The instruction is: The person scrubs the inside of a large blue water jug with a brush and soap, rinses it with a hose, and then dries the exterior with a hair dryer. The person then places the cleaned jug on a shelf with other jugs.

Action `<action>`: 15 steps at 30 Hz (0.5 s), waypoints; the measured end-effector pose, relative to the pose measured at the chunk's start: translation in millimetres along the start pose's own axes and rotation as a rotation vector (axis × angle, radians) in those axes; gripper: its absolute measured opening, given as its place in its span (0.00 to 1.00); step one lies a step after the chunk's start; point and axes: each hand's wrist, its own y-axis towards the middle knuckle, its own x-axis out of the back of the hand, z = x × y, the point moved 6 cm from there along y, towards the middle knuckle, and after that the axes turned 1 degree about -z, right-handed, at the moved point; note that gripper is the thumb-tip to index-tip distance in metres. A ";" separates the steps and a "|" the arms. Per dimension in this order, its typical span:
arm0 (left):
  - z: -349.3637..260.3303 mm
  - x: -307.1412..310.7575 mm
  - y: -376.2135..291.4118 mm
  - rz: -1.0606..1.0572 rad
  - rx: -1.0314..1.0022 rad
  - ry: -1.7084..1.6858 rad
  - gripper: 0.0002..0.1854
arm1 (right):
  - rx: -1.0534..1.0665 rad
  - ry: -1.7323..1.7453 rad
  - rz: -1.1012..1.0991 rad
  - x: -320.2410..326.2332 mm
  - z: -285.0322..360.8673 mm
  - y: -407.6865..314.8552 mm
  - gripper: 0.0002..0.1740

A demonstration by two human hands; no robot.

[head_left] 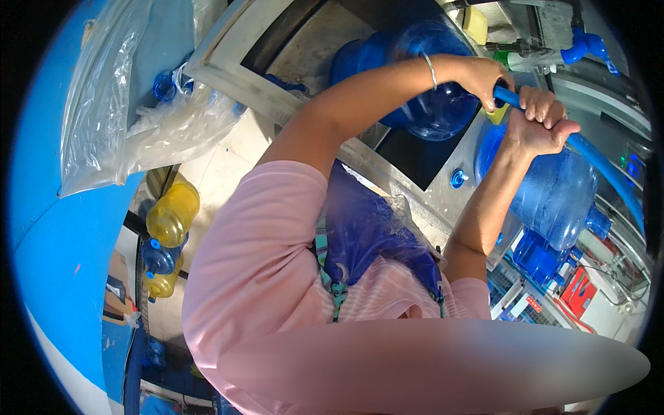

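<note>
My right hand (539, 116) is wrapped around a blue hose (604, 161), thumb pointing outward. My left hand (482, 80), with a bangle at its wrist, curls around the end of that hose. Below my left forearm, a large blue water jug (441, 114) lies on its side in a metal-rimmed basin (358, 150). Beside my right forearm lies another clear blue water jug (550, 187), its neck toward the right. A small yellow piece (497, 115) shows between my hands, partly hidden.
A blue cap (458, 178) rests on the metal rim. At the upper right are a blue tap (586, 49) and a yellow sponge (475, 26). Smaller blue jugs (539, 257) lie at right. Plastic bags (104, 104) hang at left, above yellow jugs (174, 212).
</note>
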 end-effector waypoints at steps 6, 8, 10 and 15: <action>-19.5 -9.6 -39.0 -0.488 0.115 0.151 0.28 | -0.136 -0.038 -0.134 4.6 -5.5 21.8 0.34; -45.7 -19.1 -66.5 -0.837 0.085 0.411 0.42 | -0.075 -0.033 -0.279 12.2 0.9 24.6 0.33; -54.7 -27.2 -78.1 -0.827 0.176 0.396 0.44 | -0.049 -0.161 -0.541 22.4 9.4 18.8 0.32; -43.2 8.2 -67.0 -0.811 0.224 0.381 0.48 | -0.064 -0.015 -0.860 16.1 14.6 -5.8 0.32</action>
